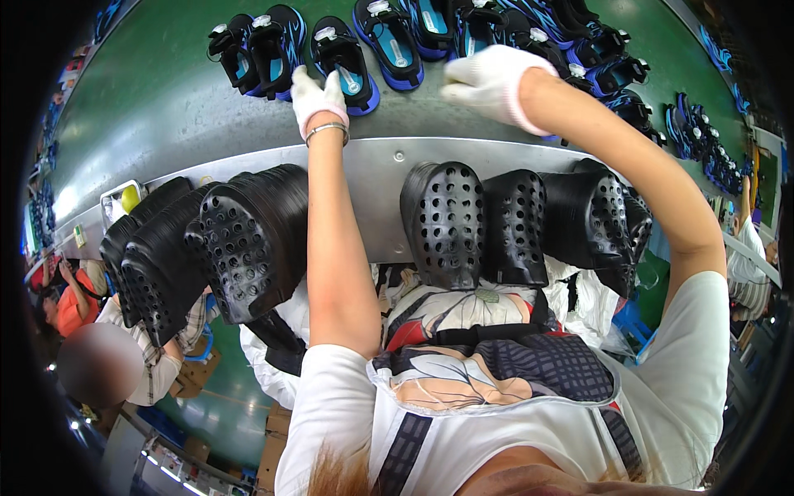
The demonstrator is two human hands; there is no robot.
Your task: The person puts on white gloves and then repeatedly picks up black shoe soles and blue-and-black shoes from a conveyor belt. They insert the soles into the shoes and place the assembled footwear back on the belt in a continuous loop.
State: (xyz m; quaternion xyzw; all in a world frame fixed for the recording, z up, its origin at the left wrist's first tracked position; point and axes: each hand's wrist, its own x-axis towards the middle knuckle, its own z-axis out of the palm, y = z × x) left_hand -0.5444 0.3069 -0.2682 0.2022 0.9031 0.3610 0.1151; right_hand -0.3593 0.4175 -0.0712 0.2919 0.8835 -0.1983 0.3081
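- My left hand (318, 97), in a white glove with a metal bracelet at the wrist, reaches up over the green belt (157, 99); its fingers curl at the heel of a blue-and-black sandal (346, 62), touching it, though I cannot tell if I grip it.
- My right hand (488, 81), also gloved, hangs loosely closed just right of that sandal, over the next pairs; what it holds, if anything, is hidden.
- More blue sandals (256, 50) lie in a row beyond both hands.
- Below my wrists runs a grey metal ledge (376, 178).
- Nearer me, under my forearms, stand stacks of black perforated clog uppers (447, 219), with another stack (240, 240) to the left.
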